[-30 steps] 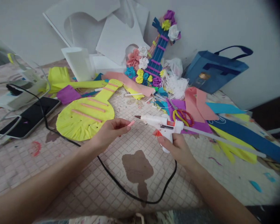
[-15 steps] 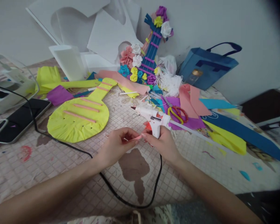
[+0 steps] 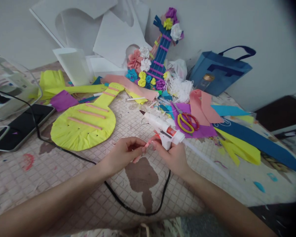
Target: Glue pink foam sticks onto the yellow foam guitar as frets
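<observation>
Between the fingertips of my left hand (image 3: 125, 153) is a small pink paper strip (image 3: 148, 144), pinched over the table. My right hand (image 3: 172, 156) is closed round the handle of a white hot glue gun (image 3: 160, 126), while its thumb and fingertip touch the same strip. The gun's dark nozzle points up and left, and a long clear glue stick (image 3: 207, 158) sticks out of its back. Left of my hands lies a flat yellow guitar shape (image 3: 88, 131), wrapped in crinkled paper with pink strips across body and neck.
A blue guitar with paper flowers (image 3: 160, 56) leans at the back. Scissors (image 3: 186, 122) lie on purple paper to the right, near a blue bag (image 3: 219, 72). A phone (image 3: 22, 126) is at left, and a black cord (image 3: 123, 205) loops across the table (image 3: 71, 184).
The glue gun has tilted and swung slightly right in my right hand, its glue stick now angled more downward. The pink strip has turned between my fingertips, one end hanging below my left hand.
</observation>
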Motion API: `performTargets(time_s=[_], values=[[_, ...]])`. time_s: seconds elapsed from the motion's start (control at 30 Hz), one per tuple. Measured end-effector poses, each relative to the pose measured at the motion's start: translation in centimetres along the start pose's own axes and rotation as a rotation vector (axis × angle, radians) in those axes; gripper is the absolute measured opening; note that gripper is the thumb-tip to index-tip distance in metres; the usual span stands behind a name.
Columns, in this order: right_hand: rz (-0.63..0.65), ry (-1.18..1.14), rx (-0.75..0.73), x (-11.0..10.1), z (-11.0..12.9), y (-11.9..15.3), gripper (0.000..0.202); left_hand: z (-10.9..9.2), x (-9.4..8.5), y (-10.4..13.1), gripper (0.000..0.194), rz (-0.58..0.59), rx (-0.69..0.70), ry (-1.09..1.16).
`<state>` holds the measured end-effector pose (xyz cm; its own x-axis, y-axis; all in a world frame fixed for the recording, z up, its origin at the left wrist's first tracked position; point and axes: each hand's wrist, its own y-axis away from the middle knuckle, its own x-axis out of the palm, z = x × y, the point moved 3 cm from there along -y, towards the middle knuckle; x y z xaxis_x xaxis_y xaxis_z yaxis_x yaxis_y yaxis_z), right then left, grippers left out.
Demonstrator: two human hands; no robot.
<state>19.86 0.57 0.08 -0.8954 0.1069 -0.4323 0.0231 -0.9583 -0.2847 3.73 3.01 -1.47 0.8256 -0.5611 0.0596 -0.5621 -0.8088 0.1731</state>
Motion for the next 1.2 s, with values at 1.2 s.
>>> performTargets(time_s=[1.2], values=[[0.135, 0.13, 0.018, -1.9, -1.4, 0.8, 0.019, -2.1, -4.2, -0.3, 0.017, -0.304, 0.166, 0.011]])
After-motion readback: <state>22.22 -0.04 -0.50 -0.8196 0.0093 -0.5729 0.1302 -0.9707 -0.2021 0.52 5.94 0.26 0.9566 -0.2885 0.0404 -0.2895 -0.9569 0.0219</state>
